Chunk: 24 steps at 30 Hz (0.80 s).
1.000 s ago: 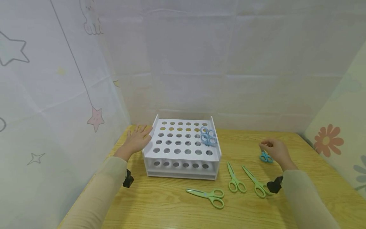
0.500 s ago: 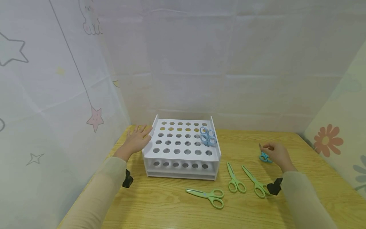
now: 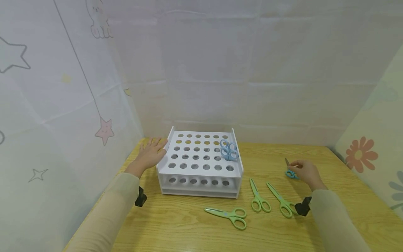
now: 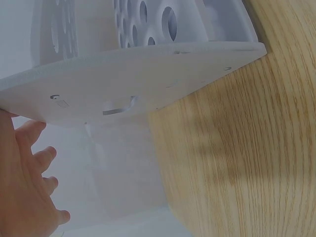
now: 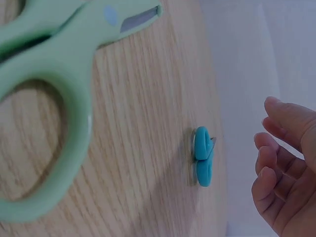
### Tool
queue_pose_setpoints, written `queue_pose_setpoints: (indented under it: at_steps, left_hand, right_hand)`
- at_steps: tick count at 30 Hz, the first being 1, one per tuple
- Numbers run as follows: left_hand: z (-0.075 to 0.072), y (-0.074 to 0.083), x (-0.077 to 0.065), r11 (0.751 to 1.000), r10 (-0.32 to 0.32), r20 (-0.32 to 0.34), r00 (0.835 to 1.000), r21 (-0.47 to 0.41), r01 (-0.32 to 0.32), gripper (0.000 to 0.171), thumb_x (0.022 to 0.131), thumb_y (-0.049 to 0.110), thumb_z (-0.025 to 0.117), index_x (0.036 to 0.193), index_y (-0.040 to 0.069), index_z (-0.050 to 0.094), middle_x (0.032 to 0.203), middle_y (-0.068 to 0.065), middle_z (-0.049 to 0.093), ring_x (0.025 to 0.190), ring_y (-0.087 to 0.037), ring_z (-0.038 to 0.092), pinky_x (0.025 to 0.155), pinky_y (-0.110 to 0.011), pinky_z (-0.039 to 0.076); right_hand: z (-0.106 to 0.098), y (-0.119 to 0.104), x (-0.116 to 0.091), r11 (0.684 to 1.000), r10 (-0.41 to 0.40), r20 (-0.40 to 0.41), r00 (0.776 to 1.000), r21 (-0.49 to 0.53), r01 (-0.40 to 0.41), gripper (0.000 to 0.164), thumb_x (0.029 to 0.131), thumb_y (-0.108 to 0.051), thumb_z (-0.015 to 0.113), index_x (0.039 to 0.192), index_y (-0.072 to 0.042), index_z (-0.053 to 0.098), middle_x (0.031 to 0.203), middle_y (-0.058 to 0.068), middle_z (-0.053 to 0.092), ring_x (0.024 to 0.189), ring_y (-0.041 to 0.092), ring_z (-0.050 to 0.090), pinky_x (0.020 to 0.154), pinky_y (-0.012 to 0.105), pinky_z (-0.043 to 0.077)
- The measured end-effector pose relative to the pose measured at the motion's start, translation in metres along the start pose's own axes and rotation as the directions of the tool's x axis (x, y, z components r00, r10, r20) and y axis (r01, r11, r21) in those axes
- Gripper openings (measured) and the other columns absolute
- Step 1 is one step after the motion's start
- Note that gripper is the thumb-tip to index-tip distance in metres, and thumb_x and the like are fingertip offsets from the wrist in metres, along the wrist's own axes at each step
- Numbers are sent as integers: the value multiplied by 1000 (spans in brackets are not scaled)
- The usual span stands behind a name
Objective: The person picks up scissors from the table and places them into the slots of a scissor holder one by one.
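My left hand (image 3: 150, 154) lies with spread fingers against the left side wall of a white rack (image 3: 201, 171) with rows of round holes. In the left wrist view, the fingertips sit right at that wall's edge. On the rack's right part are blue scissors (image 3: 229, 151), handles up. My right hand (image 3: 306, 171), fingers loosely curled, hovers over small turquoise scissors (image 3: 289, 173) lying on the table. The right wrist view shows a gap between the right hand (image 5: 291, 168) and those scissors (image 5: 203, 158), with nothing in the fingers.
Three pairs of green scissors lie on the wooden table (image 3: 163, 224): one in front of the rack (image 3: 231, 214), and two right of it, green scissors (image 3: 258, 201) and green scissors (image 3: 281, 200). Patterned cloth walls (image 3: 201, 70) enclose the back and sides.
My right hand has shifted slightly towards me, and more of the turquoise scissors' blade shows beyond the fingers. My left hand stays against the rack.
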<state>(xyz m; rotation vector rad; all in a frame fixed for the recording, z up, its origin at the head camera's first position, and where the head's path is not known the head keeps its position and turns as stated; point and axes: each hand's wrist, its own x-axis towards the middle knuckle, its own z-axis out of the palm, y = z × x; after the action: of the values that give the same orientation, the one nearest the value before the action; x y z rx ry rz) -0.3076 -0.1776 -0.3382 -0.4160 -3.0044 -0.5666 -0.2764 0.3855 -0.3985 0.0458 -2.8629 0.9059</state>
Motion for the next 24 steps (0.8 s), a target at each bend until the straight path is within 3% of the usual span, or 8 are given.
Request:
queue_pose_setpoints:
  at_steps: [9,16,24]
  left_hand:
    - [1,0,-1,1000,8,-3,1000,1,-8,52,97,34,27,146,14,29,150,-16,15,135,-40,-2,99,-64,-8]
    - [0,1,-1,1000,6,-6,1000,5,-6,52,97,33,27,145,13,30,150,-16,16,135,-41,-2,99,-64,-6]
    - [2,0,1,1000,5,-7,1000,19,-5,52,97,33,27,145,13,30,150,-16,16,135,-41,-1,99,-64,-5]
  right_hand:
    - [1,7,-3,998,36,98,995,44,-41,55,91,-37,55,117,12,52,104,31,54,82,35,56,60,38,49]
    - [2,13,-3,997,59,132,989,46,-66,52,91,-30,57,120,13,49,106,33,52,83,36,57,62,39,50]
    - [3,18,-4,994,69,185,980,68,-83,53,91,-31,57,121,12,49,99,25,55,71,26,55,58,36,48]
